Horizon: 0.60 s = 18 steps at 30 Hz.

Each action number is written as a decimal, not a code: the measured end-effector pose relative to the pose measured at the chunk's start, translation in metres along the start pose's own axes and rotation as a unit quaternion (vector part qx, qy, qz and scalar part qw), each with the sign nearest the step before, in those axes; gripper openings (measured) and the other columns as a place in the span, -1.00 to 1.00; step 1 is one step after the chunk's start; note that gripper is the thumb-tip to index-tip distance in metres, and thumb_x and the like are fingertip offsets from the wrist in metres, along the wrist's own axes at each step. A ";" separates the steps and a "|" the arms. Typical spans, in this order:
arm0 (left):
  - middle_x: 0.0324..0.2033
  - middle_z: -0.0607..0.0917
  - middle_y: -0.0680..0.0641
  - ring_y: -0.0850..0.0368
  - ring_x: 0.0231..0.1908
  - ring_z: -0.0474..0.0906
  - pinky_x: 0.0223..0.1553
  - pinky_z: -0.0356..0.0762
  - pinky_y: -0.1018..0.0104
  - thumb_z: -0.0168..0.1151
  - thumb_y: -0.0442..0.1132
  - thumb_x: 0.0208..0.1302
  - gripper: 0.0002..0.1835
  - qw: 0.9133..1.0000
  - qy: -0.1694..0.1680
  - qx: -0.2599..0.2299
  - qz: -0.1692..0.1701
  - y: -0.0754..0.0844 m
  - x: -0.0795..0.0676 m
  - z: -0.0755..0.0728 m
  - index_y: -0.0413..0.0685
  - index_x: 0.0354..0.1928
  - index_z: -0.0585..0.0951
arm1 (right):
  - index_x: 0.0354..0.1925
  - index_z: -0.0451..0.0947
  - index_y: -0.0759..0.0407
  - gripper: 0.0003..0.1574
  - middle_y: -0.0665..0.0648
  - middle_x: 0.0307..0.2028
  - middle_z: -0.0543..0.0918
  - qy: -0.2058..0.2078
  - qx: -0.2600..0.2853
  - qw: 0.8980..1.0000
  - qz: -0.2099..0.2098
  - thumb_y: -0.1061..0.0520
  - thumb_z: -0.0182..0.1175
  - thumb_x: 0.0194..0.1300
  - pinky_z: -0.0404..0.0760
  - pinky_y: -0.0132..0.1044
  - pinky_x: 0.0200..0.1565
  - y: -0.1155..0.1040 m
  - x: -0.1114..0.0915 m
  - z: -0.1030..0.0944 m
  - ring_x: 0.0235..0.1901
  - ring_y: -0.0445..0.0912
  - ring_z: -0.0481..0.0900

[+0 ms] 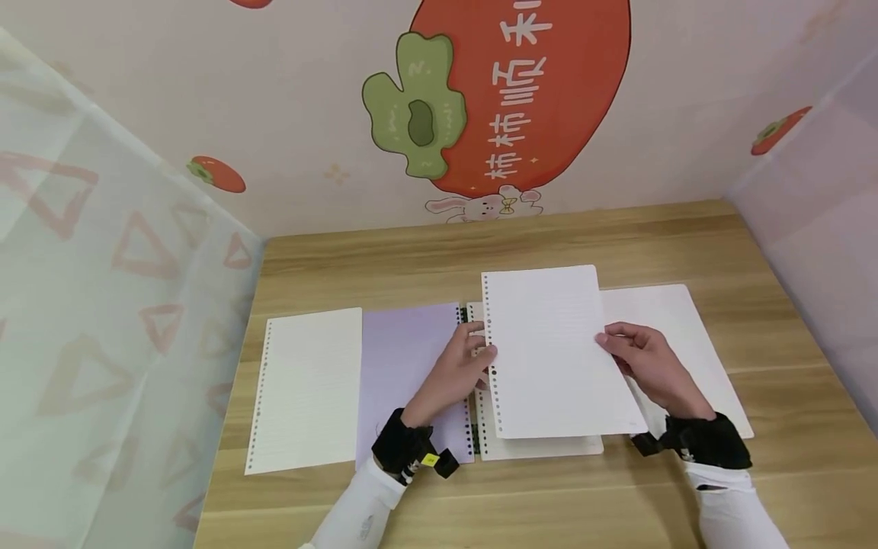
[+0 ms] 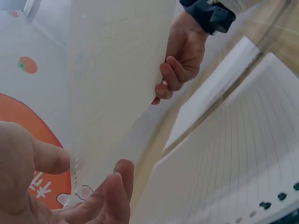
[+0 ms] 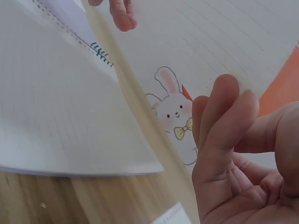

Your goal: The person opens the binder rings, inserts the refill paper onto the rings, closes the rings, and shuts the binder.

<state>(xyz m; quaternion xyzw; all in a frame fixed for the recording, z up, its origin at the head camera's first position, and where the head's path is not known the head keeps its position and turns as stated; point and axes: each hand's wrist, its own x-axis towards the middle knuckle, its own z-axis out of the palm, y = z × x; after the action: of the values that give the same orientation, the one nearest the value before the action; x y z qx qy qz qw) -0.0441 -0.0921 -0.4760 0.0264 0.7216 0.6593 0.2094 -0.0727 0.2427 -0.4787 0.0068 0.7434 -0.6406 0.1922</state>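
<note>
A loose white ruled sheet of paper (image 1: 549,351), with punched holes down its left side, is held up off the desk. My left hand (image 1: 456,370) pinches its punched edge, thumb in front and fingers at or behind the edge. On the opposite side, my right hand (image 1: 648,362) pinches the edge between thumb and fingers. Beneath the sheet lies an open ring-bound notebook, its purple cover (image 1: 411,358) to the left and ruled pages (image 1: 549,448) to the right. The dark binder rings (image 1: 475,438) stand partly open in the right wrist view, though small.
Left of the notebook, another punched ruled sheet (image 1: 309,389) lies flat, meeting the purple cover. A white sheet or cover (image 1: 700,358) lies at the right, partly behind my right hand. The wooden desk (image 1: 514,503) meets a printed wall (image 1: 309,152) at the back.
</note>
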 end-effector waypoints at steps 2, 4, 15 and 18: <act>0.31 0.55 -0.12 -0.03 0.02 0.66 0.02 0.64 -0.04 0.06 0.01 0.57 -0.29 1.000 0.021 0.018 0.009 -0.004 -0.003 -0.005 -0.03 0.60 0.10 | 0.01 0.54 0.31 -0.61 -0.12 -0.55 0.51 0.000 -0.007 1.000 0.004 -0.01 0.20 0.50 0.43 -0.40 -0.44 0.003 0.001 0.004 -0.54 -0.26 0.39; 0.34 0.52 -0.11 -0.04 0.12 0.61 0.11 0.59 0.00 0.06 0.01 0.57 -0.30 0.998 0.047 0.033 0.022 -0.009 -0.006 -0.009 -0.05 0.59 0.11 | 0.07 0.53 0.37 -0.53 -0.11 -0.52 0.56 -0.005 -0.016 1.000 0.010 -0.03 0.18 0.51 0.47 -0.39 -0.44 0.007 0.004 0.008 -0.52 -0.25 0.42; 0.33 0.51 -0.07 0.09 -0.09 0.54 0.00 0.51 0.13 0.11 -0.08 0.55 -0.34 0.986 0.090 0.129 0.050 -0.022 -0.013 -0.016 -0.13 0.55 0.20 | 0.19 0.44 0.48 -0.32 -0.01 -0.33 0.75 -0.033 -0.003 0.998 0.060 -0.10 0.19 0.49 0.70 -0.28 -0.35 0.024 0.013 0.022 -0.42 -0.20 0.67; 0.37 0.48 -0.09 0.11 -0.09 0.54 -0.04 0.52 0.17 0.12 -0.08 0.54 -0.30 0.986 0.073 0.144 0.040 -0.024 -0.014 -0.015 -0.15 0.57 0.16 | 0.20 0.44 0.49 -0.32 -0.01 -0.33 0.75 -0.033 -0.007 0.998 0.061 -0.10 0.18 0.50 0.70 -0.29 -0.35 0.025 0.013 0.023 -0.42 -0.21 0.67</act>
<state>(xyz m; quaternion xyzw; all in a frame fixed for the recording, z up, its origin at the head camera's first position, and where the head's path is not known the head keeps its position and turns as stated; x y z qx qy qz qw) -0.0305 -0.1142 -0.4946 0.0363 0.8207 0.5566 0.1236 -0.0718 0.2218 -0.5092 0.0294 0.7396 -0.6222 0.2551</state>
